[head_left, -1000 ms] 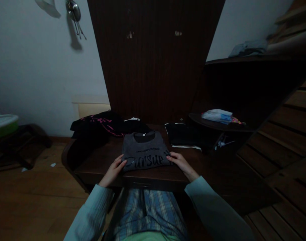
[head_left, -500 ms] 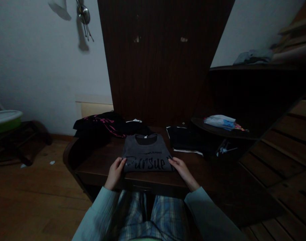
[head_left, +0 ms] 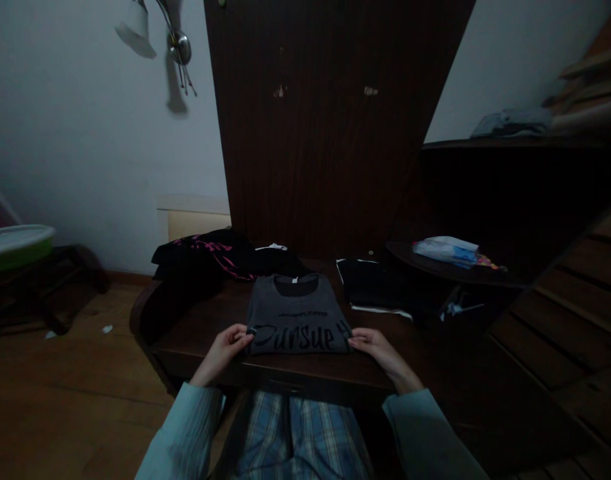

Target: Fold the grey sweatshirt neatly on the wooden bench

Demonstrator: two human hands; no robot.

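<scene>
A folded dark grey T-shirt (head_left: 296, 313) with black script lettering lies flat on a dark wooden table (head_left: 195, 327), collar away from me. My left hand (head_left: 224, 347) pinches its near left corner. At the near right corner my right hand (head_left: 375, 345) grips the fabric edge. Both arms wear pale green sleeves.
A black garment with pink print (head_left: 210, 252) is heaped at the table's back left. A folded black garment (head_left: 370, 283) lies back right. A round side shelf (head_left: 450, 267) holds a plastic packet (head_left: 443, 250). Behind stands a dark wooden panel (head_left: 325, 120). A green-rimmed basin (head_left: 15, 240) sits far left.
Both hands slid down to the shirt's near corners and closed on the fabric. The camera tilted slightly, so the scene sits lower in the picture.
</scene>
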